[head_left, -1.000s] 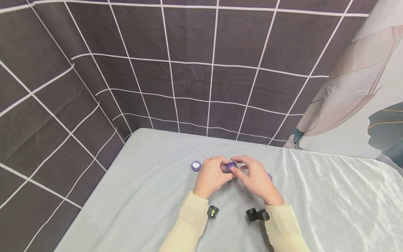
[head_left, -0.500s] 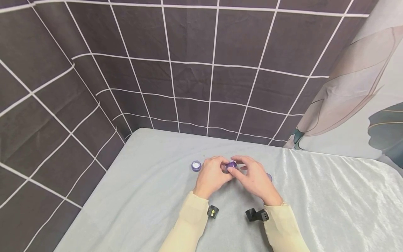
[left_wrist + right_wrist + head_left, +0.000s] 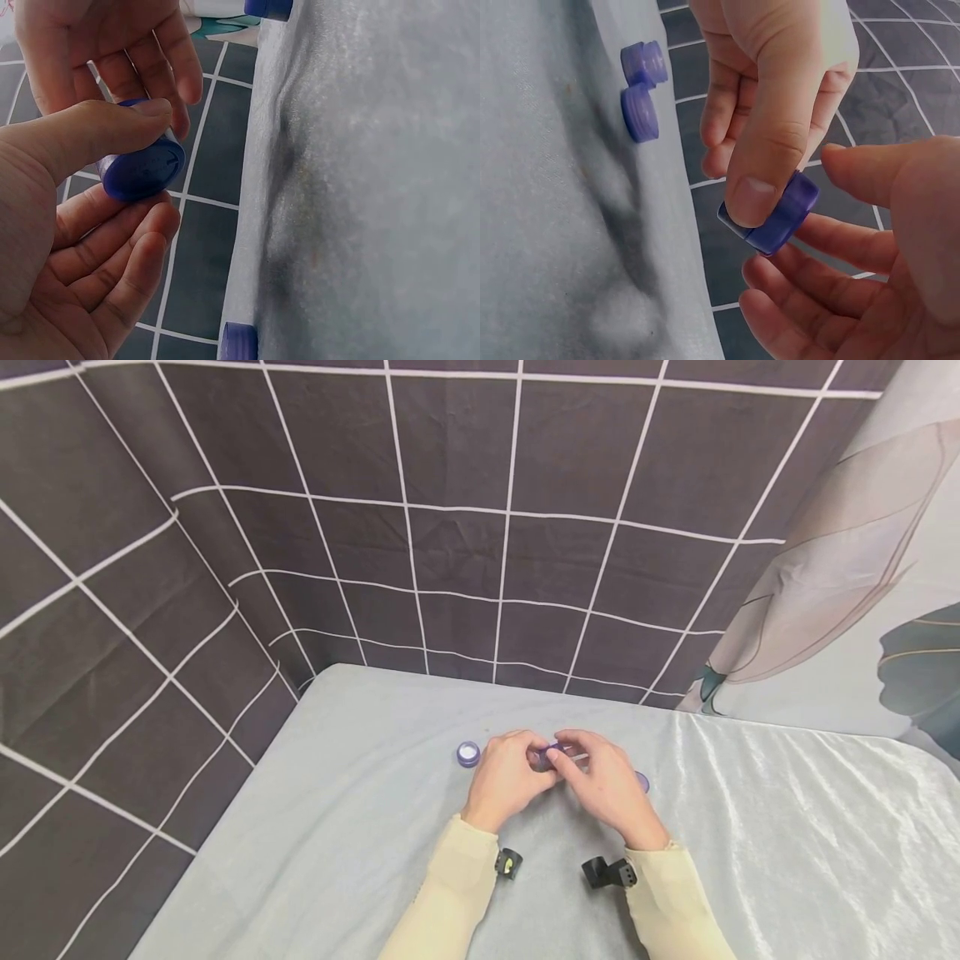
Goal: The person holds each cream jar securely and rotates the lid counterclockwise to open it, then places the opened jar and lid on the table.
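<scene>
left hand (image 3: 504, 777): thumb across the side of one short, round, glossy purple container (image 3: 786, 217), plastic by the look, pinched and tilted above the table (image 3: 360, 852), which is covered in pale grey velvety cloth. right hand (image 3: 609, 783): fingers loosely bent just beside the container, thumb apart from it in the right wrist view. handling, as judged: light, stiff, smooth enough to slip, not readily broken; best hold, thumb and fingertips opposed on the curved side wall. also: small purple round pot, white inside (image 3: 468, 754), left of the left hand; purple rounded piece (image 3: 643, 782), partly hidden by the right hand.
</scene>
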